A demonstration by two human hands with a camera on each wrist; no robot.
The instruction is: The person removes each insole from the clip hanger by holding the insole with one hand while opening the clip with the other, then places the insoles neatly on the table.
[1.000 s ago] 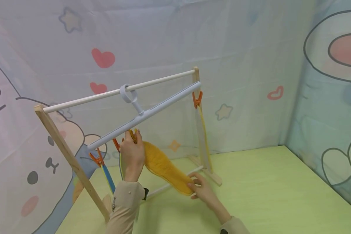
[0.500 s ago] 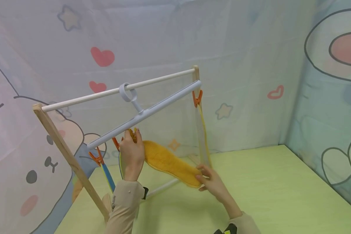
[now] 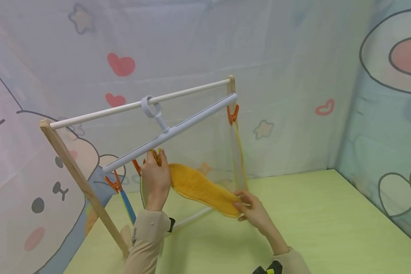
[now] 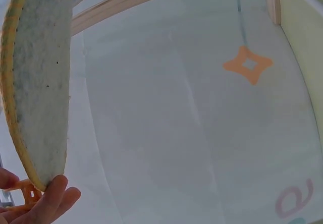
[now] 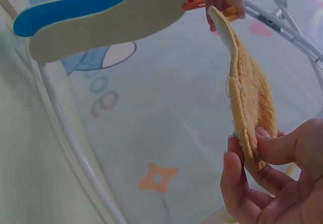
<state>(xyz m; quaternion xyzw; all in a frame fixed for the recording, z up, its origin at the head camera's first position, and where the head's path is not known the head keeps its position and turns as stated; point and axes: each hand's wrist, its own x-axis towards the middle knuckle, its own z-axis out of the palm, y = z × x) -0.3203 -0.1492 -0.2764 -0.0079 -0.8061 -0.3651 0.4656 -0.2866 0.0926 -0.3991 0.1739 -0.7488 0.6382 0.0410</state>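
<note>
A yellow-orange plush insole (image 3: 200, 188) slants beneath the light grey hanger (image 3: 169, 134). My left hand (image 3: 155, 182) is at its upper end, pinching an orange-yellow clothes peg (image 4: 26, 191) there. The insole's end sits at the peg, but how far the peg bites on it is hidden by fingers. At the lower end, my right hand (image 3: 257, 213) pinches the insole between thumb and fingers. The right wrist view shows the insole edge-on, with its fuzzy face (image 5: 260, 93) toward the thumb. Its pale underside (image 4: 43, 82) appears in the left wrist view.
The hanger hooks over a white rod (image 3: 106, 112) on a wooden-sided rack (image 3: 83, 182). Orange pegs (image 3: 232, 115) hold other insoles: a blue one (image 5: 96, 7) and a beige one (image 5: 111, 27) at left, another (image 3: 238, 156) at right. A pale green tabletop (image 3: 328, 224) lies below.
My right hand has moved right and upward with the insole's lower end, so the insole lies flatter. The left hand stays at the peg.
</note>
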